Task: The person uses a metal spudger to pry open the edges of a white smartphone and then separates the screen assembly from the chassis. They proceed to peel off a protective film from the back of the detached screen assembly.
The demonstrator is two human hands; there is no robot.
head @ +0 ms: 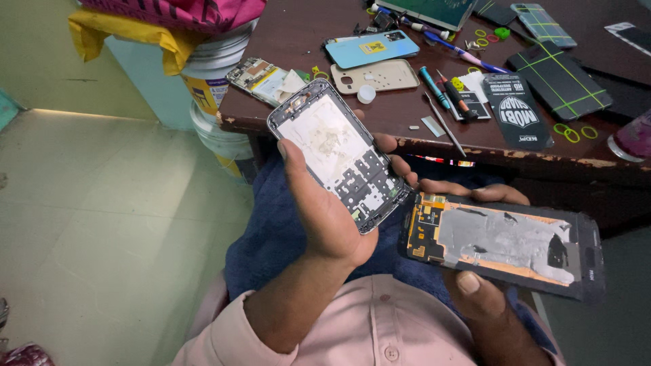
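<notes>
The left hand (325, 210) is closed around a bare phone frame (339, 154), thumb on its left edge, and holds it up before the brown table (407, 125). The right hand (478, 285) grips a detached phone screen (505, 244), back side up, just beside the frame, above the lap.

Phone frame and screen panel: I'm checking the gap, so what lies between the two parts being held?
In the head view, only the left hand's fingertips and dark blue cloth lie between the phone frame and the screen panel.
</notes>
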